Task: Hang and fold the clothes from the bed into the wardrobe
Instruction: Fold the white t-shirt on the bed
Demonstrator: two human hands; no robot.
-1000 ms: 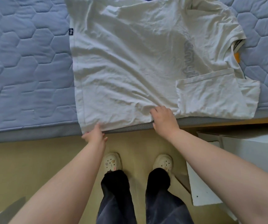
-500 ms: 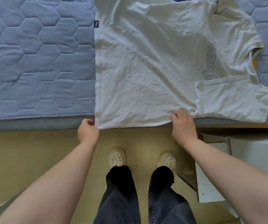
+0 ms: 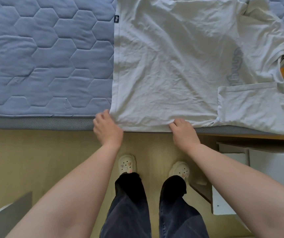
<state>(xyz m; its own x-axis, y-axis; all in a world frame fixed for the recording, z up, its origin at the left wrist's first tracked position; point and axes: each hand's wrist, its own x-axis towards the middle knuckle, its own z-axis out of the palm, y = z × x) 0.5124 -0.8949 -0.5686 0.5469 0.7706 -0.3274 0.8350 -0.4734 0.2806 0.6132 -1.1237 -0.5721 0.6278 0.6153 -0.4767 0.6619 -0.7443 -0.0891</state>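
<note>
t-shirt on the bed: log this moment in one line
item: t-shirt flat on bed, sleeve folded in | left hand: grips near hem corner | right hand: grips near edge

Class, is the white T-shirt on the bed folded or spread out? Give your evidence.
Spread out: the T-shirt lies flat across the mattress, its body unfolded; left hand and right hand grip its near edge.

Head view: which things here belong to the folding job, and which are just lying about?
Job: white T-shirt, spread flat; left hand and right hand, gripping its near edge; blue quilted mattress under it.
Lying about: white boards on the floor at right; grey panel at lower left.
</note>
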